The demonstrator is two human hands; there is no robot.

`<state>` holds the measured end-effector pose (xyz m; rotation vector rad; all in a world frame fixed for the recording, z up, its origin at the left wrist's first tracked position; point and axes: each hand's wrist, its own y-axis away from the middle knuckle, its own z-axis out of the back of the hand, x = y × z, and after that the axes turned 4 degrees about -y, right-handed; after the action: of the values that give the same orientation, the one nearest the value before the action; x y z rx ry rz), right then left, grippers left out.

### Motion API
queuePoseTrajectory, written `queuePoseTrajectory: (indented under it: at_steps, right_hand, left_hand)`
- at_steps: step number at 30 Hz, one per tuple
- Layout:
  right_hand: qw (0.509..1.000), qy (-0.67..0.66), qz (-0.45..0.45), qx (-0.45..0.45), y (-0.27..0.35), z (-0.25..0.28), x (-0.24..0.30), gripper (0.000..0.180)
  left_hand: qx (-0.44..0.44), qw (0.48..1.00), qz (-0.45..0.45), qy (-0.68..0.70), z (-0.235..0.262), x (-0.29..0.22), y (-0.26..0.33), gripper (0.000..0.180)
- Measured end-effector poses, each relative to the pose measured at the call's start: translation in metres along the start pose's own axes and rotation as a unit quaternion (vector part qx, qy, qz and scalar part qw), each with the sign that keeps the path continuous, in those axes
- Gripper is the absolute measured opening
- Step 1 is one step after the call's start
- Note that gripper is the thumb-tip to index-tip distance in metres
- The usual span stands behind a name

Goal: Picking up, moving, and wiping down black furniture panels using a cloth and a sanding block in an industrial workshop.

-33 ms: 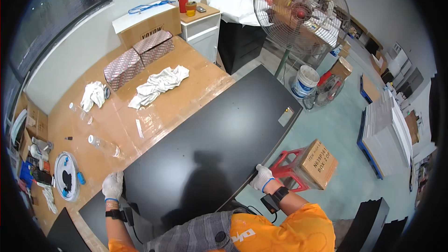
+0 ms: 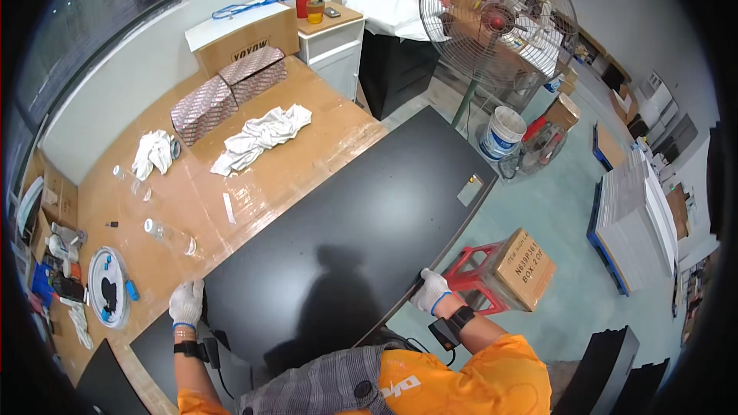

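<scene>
A large black panel lies slantwise across the cardboard-covered table, its far right end reaching out over the floor side. In a white knit glove, my left hand grips the panel's near left edge, with the fingertips partly hidden. My right hand, gloved the same way, is closed round the opposite long edge. A small pale label sits near the panel's far right corner. My head and body cast a dark reflection on the glossy surface.
On the table are crumpled white cloths, clear bottles, a patterned box and a round white lid. A standing fan rises beyond the panel. Right of me, a carton rests on a red stool.
</scene>
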<state>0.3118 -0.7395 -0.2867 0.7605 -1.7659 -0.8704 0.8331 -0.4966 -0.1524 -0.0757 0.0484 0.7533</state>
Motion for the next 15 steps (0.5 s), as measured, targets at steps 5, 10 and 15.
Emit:
queuePoseTrajectory:
  at_steps: [5,10,15]
  right_hand:
    - [0.989,-0.145,-0.027,-0.01,0.024,-0.023,0.013,0.02]
    - [0.992,-0.109,-0.026,-0.05,0.042,-0.053,0.021,0.014]
    - [0.991,-0.121,-0.051,-0.013,0.038,-0.057,0.023,0.013]
  left_hand:
    - [0.063,0.998,0.03,-0.006,-0.026,-0.005,-0.005,0.045]
    - [0.063,0.996,0.069,0.013,-0.047,0.0,-0.011,0.044]
    - [0.027,0.997,0.064,0.021,-0.051,0.004,-0.017,0.043]
